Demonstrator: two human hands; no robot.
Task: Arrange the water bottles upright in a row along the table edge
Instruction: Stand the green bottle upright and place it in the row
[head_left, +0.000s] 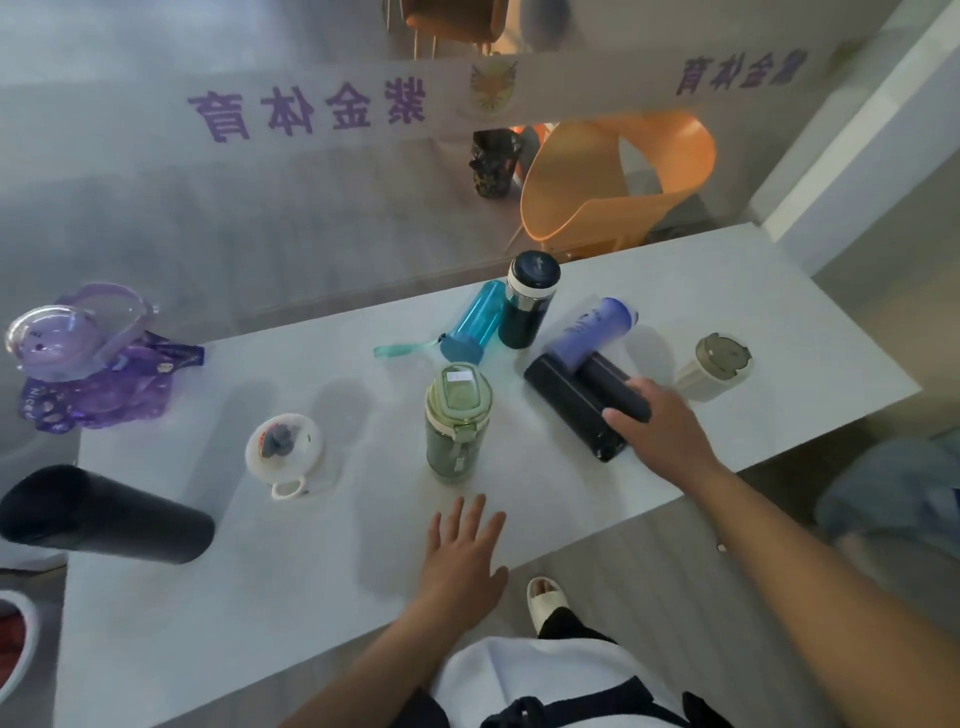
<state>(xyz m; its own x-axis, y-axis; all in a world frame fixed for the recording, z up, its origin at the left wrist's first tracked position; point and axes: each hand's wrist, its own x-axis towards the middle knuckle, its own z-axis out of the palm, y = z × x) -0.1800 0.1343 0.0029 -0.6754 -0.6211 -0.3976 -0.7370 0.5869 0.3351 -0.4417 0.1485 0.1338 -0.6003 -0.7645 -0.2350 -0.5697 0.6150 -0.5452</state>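
Several bottles are on the white table (311, 582). A green bottle (457, 421) stands upright in the middle. My right hand (665, 431) grips a black bottle (610, 384) that lies beside a second black bottle (566, 405). A purple-blue bottle (592, 330) lies tilted against them. Farther back a blue bottle (475, 322) lies flat next to an upright dark bottle (530, 299). A cream cup (717, 366) stands at the right, a white bottle (284, 447) and a black flask (104, 512) at the left. My left hand (465, 556) rests flat and open on the table.
A clear purple bottle (78, 338) with a purple bag (98, 400) sits at the table's far left corner. An orange chair (618, 182) stands behind the glass partition. My foot in a white slipper (545, 603) shows below the near table edge.
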